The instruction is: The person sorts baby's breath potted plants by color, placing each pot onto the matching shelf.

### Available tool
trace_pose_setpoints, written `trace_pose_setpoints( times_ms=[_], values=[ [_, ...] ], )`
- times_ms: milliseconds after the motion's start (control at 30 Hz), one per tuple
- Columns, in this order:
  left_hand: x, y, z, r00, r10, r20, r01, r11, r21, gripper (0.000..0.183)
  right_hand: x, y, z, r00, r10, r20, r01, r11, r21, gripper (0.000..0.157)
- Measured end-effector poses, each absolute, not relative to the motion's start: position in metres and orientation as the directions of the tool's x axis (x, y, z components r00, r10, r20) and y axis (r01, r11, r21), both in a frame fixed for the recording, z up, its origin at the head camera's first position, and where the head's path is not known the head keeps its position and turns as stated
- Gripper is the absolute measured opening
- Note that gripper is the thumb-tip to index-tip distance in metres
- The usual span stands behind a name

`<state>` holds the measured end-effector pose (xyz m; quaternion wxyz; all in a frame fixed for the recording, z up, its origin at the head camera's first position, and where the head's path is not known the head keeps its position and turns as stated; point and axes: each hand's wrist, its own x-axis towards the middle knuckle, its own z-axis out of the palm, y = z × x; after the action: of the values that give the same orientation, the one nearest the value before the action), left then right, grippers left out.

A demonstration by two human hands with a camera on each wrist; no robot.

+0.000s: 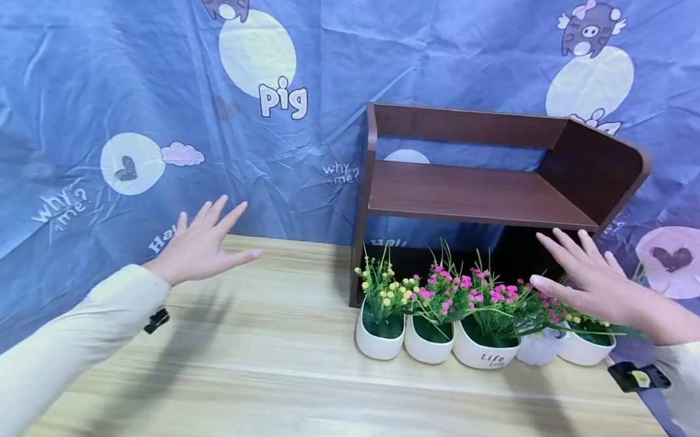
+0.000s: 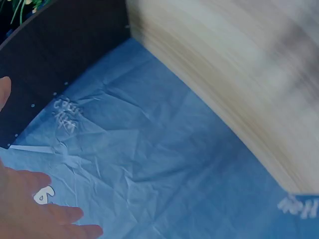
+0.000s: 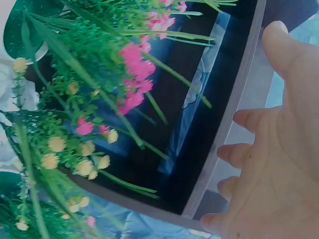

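Note:
My left hand (image 1: 202, 244) hovers over the left part of the table with its fingers spread, holding nothing. My right hand (image 1: 599, 281), fingers also spread, is above the plants at the right, in front of the dark brown shelf (image 1: 457, 190). Along the shelf's front stand several white pots: one with yellow flowers (image 1: 388, 292), others with pink flowers (image 1: 441, 291), and a wider pot marked "Life" (image 1: 485, 351). Another white pot (image 1: 585, 349) at the right is partly behind my right hand. In the right wrist view the fingers lie near the shelf's edge, apart from the flowers.
A pale wooden table (image 1: 249, 370) carries the shelf and pots. Behind it hangs a blue printed cloth (image 1: 127, 72). A whitish, translucent thing (image 1: 538, 347) sits between the two right-hand pots; its kind is unclear. The table's right edge (image 1: 663, 424) shows below the right wrist.

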<state>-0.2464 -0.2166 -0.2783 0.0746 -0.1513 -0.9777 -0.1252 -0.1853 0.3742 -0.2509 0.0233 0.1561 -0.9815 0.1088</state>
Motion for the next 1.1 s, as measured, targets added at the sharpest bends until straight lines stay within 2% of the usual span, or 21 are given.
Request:
trace_pose_setpoints(
  times_ms=[333, 700, 1100],
  values=[
    [-0.284, -0.158, -0.282, -0.924, 0.291, 0.248, 0.373, 0.832, 0.411, 0.099, -0.174, 0.399, -0.272, -0.939, -0.303, 0.163, -0.338, 0.901, -0.271, 0.076],
    [-0.302, -0.102, -0.280, -0.876, 0.322, 0.359, 0.481, 0.633, 0.606, 0.095, -0.157, 0.420, -0.290, -0.916, -0.271, 0.297, -0.365, 0.868, -0.335, 0.072],
    [-0.311, -0.049, -0.282, -0.825, 0.297, 0.482, 0.565, 0.473, 0.676, 0.094, -0.140, 0.438, -0.302, -0.884, -0.150, 0.443, -0.337, 0.861, -0.381, 0.074]
  ],
)
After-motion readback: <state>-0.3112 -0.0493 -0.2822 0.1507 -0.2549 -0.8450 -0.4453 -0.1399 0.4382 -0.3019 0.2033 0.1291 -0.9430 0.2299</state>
